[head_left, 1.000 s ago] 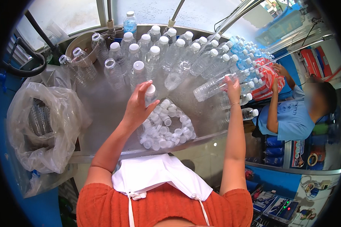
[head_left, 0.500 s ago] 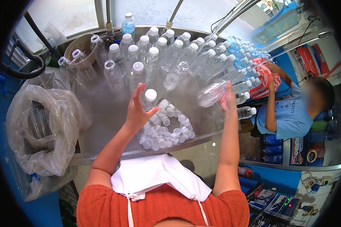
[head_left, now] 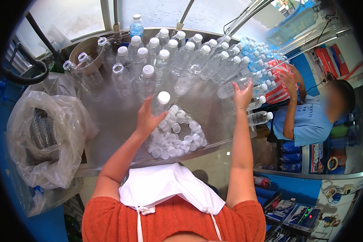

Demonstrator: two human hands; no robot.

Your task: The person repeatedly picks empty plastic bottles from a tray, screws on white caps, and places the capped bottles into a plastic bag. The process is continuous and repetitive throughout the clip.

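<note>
My left hand [head_left: 147,117] is wrapped round a clear plastic bottle [head_left: 160,105] with a white cap, upright on the metal table. Further right, my right hand [head_left: 243,96] has its fingers on another clear plastic bottle [head_left: 226,90], which stands beside the capped rows. Part of that bottle is behind the fingers. Between my arms lies a heap of loose white caps [head_left: 181,146]. Several capped clear bottles [head_left: 161,68] stand in rows beyond my hands. An uncapped bottle [head_left: 122,82] stands left of them.
More uncapped bottles [head_left: 90,72] stand by a brown tub [head_left: 74,52] at the far left. A large clear plastic bag [head_left: 64,121] holds bottles at the left. At the right, a person in a blue shirt [head_left: 310,121] stands by a red-striped bag [head_left: 276,90]. The metal table edge [head_left: 141,161] runs before me.
My left hand has closed round the capped bottle. My right hand has moved slightly away with its bottle, which is now set among the rows. The other person's hand has shifted on the striped bag.
</note>
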